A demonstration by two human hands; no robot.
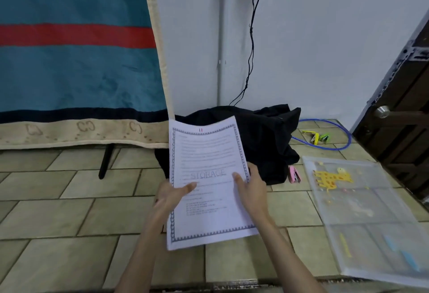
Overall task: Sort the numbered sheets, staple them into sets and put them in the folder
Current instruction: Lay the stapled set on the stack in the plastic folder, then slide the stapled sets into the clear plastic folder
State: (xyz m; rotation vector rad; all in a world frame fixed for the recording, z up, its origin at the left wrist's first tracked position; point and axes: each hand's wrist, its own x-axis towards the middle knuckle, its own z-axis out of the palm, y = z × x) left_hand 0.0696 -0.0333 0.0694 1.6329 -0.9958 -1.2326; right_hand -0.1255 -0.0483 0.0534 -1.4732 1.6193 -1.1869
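- I am holding the sheets (210, 183) up off the tiled floor (69, 211), both hands clamped on them, one at each side edge.
- My left hand (170, 196) is gripping the left edge, thumb lying across the printed face and fingers going behind the paper.
- My right hand (251, 188) is gripping the right edge the same way, thumb on the front beside the large word "STORAGE".
- The top sheet is showing a patterned border, lines of text too blurred to read, and a small red mark at its top middle.
- How many sheets are in the stack I cannot tell.
- The folder (362, 218), a translucent plastic one with a yellow giraffe on it, is lying flat on the floor to my right; pale shapes are showing through it, but I cannot tell what is inside.
- A pink stapler (294, 174) is lying on the floor between the folder and a black bag (262, 139), just beside the bag's edge.
- A yellow stapler (311, 135) and a green stapler (324, 137) are lying farther back, inside a loop of blue cable (343, 130), near the wall.
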